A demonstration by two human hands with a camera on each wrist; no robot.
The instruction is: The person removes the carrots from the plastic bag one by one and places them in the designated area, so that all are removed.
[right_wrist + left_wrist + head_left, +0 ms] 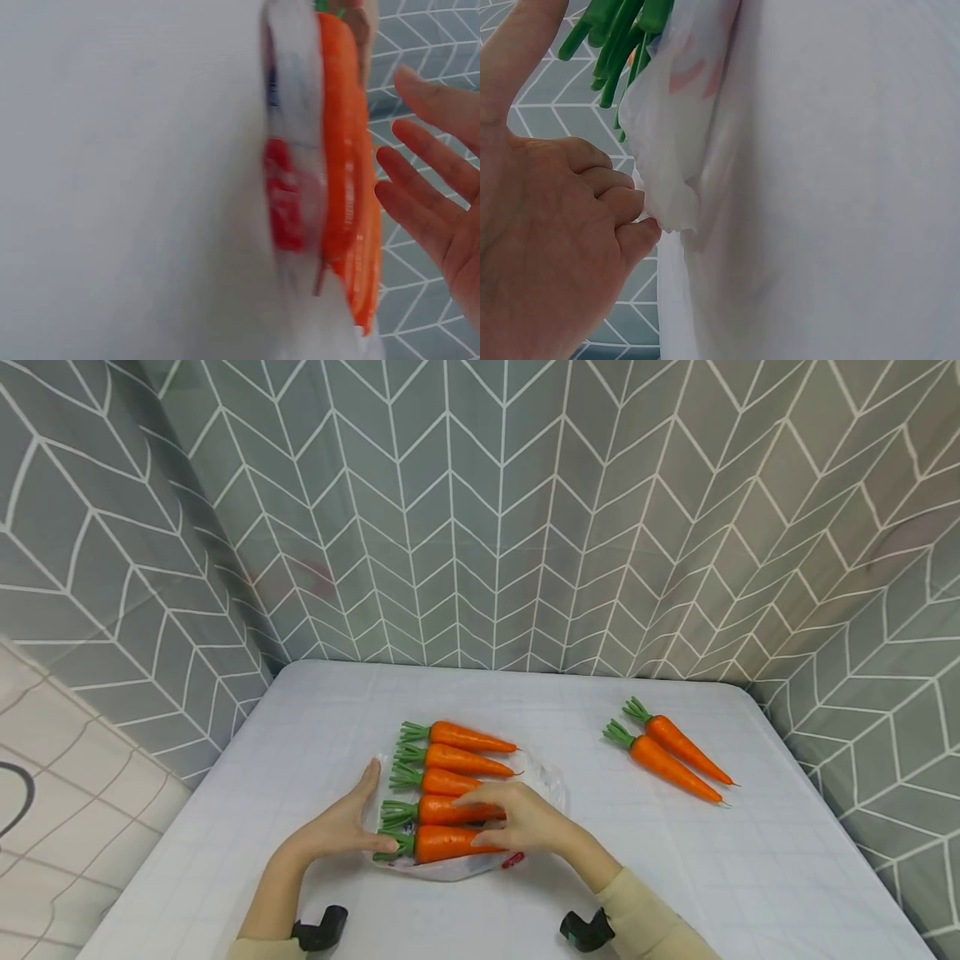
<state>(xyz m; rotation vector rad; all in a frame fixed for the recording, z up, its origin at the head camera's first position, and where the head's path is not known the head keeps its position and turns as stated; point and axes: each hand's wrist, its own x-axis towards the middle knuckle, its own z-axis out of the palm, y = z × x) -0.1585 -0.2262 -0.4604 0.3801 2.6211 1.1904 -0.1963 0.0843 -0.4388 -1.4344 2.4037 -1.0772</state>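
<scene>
Several orange carrots (467, 736) with green tops lie side by side on a thin, whitish plastic bag (546, 785). At their leafy ends is my left hand (341, 822), thumb over the green tops of the nearest carrot (442, 842) and fingers stretched along the bag's left edge. The left wrist view has those fingertips right at the bag's crumpled edge (664, 172). My right hand (525, 817) reaches over the pointed ends from the right, fingers spread. In the right wrist view its relaxed fingers (420, 157) stand beside the orange carrots, nothing gripped.
Two loose carrots (678, 746) lie together toward the table's far right. A white cloth covers the table (757, 877). Grey curtains (510, 527) with white zigzag lines hang behind it and along both sides. A black wrist mount (588, 931) sits at each sleeve.
</scene>
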